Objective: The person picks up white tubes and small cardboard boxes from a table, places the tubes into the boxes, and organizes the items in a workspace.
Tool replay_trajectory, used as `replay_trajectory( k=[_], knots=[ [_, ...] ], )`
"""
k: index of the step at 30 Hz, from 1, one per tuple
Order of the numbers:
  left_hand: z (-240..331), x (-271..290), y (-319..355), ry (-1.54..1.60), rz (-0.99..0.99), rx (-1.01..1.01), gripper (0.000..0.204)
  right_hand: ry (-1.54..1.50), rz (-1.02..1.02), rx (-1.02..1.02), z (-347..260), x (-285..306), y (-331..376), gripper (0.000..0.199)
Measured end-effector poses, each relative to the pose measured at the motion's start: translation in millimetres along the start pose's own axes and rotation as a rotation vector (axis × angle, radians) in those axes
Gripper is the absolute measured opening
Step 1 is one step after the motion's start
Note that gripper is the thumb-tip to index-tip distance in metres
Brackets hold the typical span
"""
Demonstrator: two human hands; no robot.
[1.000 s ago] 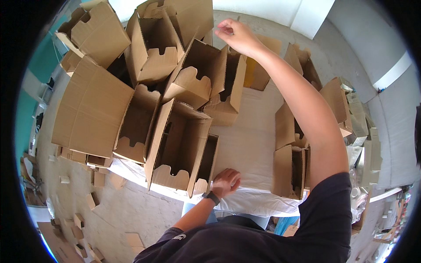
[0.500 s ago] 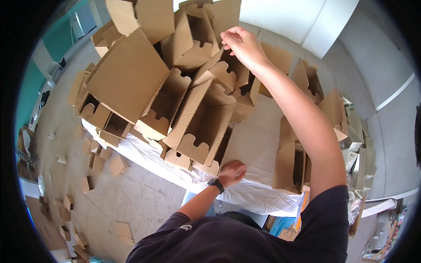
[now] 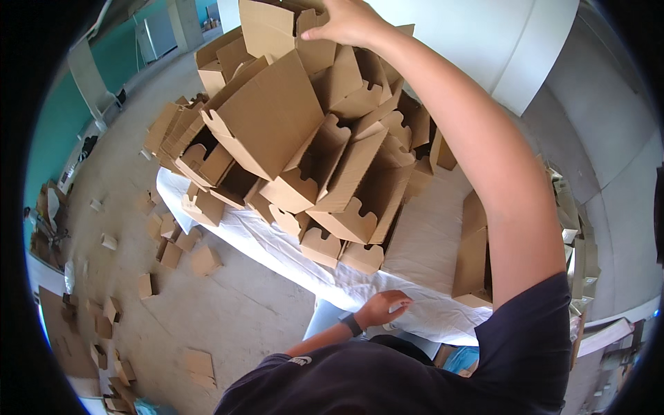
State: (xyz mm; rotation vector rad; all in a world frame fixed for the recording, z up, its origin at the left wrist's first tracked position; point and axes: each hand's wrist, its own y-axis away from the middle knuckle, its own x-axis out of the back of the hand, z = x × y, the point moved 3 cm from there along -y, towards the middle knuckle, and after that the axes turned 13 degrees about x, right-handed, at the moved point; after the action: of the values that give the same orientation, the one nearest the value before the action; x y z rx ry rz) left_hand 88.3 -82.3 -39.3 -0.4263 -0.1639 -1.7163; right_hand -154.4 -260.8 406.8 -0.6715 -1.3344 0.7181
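Observation:
My right hand (image 3: pixel 344 22) reaches to the top of a pile of brown cardboard boxes. Its thumb is spread from the fingers beside an upper open box (image 3: pixel 268 31); the upper edge of the picture cuts off some fingertips. No firm hold on the box shows. My left hand (image 3: pixel 380 309), with a dark watch (image 3: pixel 351 325) on its wrist, hovers by the near edge of the white-covered table (image 3: pixel 423 235). Its fingers are loosely bent and apart, with nothing in them. Between the hands stand open boxes with notched flaps, including a long box (image 3: pixel 377 190) and a large tilted one (image 3: pixel 273 117).
More cardboard boxes (image 3: pixel 474 259) stand on the table's right side, under my right arm. Small boxes (image 3: pixel 166 249) lie scattered on the concrete floor at left. Stacked pale packages (image 3: pixel 584 256) are at far right. A white wall (image 3: pixel 470 48) rises behind the pile.
My right hand has moved left and farther out, its fingers spreading toward the upper box. My left hand has drawn back from the boxes' near end. The whole view has shifted leftward.

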Motion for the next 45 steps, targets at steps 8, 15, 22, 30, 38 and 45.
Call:
replay_trajectory(
  k=[8, 15, 22, 30, 38, 45],
  knots=[
    [-5, 5, 39, 0.097, 0.045, 0.044, 0.014, -0.085, -0.347, -0.423, -38, -8, -33, 0.038],
    [-23, 16, 59, 0.118, 0.079, 0.088, 0.015, 0.267, 0.006, -0.353, -4, -54, -36, 0.013],
    [-20, 24, 60, 0.121, 0.107, 0.103, 0.015, 0.286, 0.247, -0.2, -26, -3, -44, 0.015],
    [-16, 14, 48, 0.19, 0.066, 0.079, 0.016, 0.049, 0.447, -0.309, -66, 155, 84, 0.02],
    [17, -3, 37, 0.203, 0.068, 0.077, 0.019, 0.058, 0.398, -0.892, -185, 228, 374, 0.017],
    [-8, -8, 45, 0.61, 0.314, 0.237, 0.038, 0.014, 0.067, -0.947, -250, 195, 481, 0.016]
  ],
)
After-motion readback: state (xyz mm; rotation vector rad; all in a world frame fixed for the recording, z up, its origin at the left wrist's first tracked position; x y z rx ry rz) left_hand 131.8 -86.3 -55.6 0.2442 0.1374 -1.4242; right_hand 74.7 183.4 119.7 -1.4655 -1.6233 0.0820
